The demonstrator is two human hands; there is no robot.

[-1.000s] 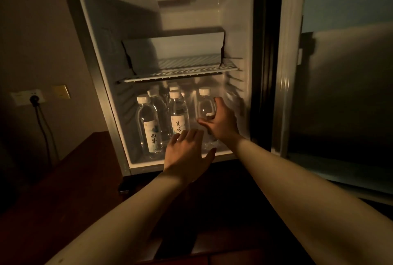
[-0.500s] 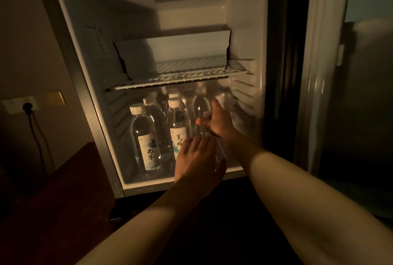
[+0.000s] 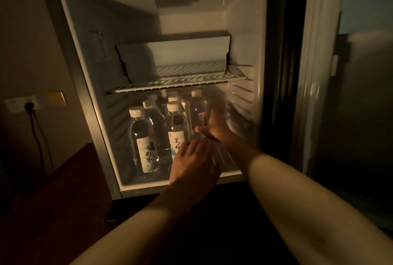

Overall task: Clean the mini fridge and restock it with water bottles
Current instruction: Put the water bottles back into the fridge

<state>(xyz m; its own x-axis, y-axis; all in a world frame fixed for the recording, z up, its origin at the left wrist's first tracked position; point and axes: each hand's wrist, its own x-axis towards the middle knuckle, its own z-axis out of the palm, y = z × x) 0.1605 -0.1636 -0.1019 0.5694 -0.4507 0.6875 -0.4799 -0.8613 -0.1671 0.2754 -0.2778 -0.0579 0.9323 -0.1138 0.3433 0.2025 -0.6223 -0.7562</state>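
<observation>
Inside the white mini fridge (image 3: 244,37), under the wire shelf (image 3: 180,83), the right hand (image 3: 214,127) has pushed its clear, white-capped water bottle (image 3: 198,111) deeper beside the others than half a second ago. Its thumb and fingers curl round that smooth plastic bottle. The left hand (image 3: 192,162) hovers at the sill with fingers straight and together, holding nothing.

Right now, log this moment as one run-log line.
phase: restocking | right hand: holds water bottle | left hand: open, near front bottle | mini fridge: door open
</observation>
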